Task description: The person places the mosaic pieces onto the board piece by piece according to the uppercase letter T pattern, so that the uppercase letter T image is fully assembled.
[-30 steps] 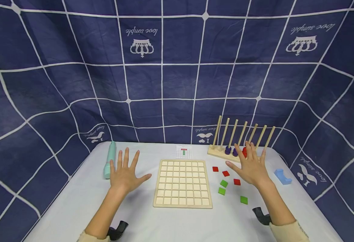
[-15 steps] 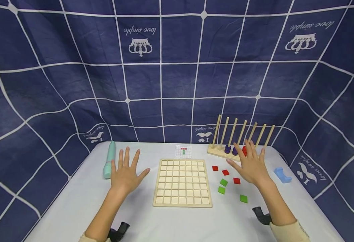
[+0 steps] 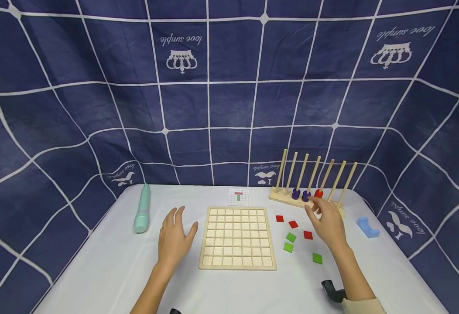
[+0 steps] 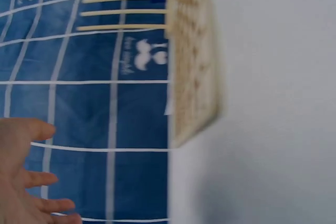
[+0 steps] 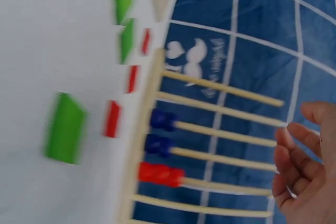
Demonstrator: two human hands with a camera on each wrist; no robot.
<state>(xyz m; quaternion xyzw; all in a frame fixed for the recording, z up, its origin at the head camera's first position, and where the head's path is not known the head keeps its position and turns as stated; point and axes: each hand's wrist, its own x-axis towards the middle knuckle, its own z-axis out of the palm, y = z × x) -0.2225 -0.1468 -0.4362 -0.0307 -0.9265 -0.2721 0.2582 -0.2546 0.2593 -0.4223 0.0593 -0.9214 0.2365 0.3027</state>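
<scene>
My left hand (image 3: 174,244) hovers left of a wooden grid board (image 3: 237,267), fingers relaxed and slightly bent, with nothing held. To the board's right lie several loose square tiles, among them a red tile (image 3: 308,235) and a green tile (image 3: 317,258). Above and right of these tiles is my right hand (image 3: 327,220), its fingers loosely bent and holding nothing. It partly covers a wooden peg rack (image 3: 280,196) in the head view. In the right wrist view, purple beads (image 5: 160,144) and red beads (image 5: 161,174) sit low on the pegs.
A small printed card (image 3: 238,197) with a red and green pattern lies behind the board. At the far left rests a teal cylindrical object (image 3: 142,209). A light blue curved block (image 3: 368,227) lies at the right. A dark blue checked cloth (image 3: 229,104) encloses the table.
Both hands were spread wide with straight fingers. The left hand has dropped nearer the board and its fingers have relaxed; the right has moved down slightly, its fingers now bent. Tiles stay put.
</scene>
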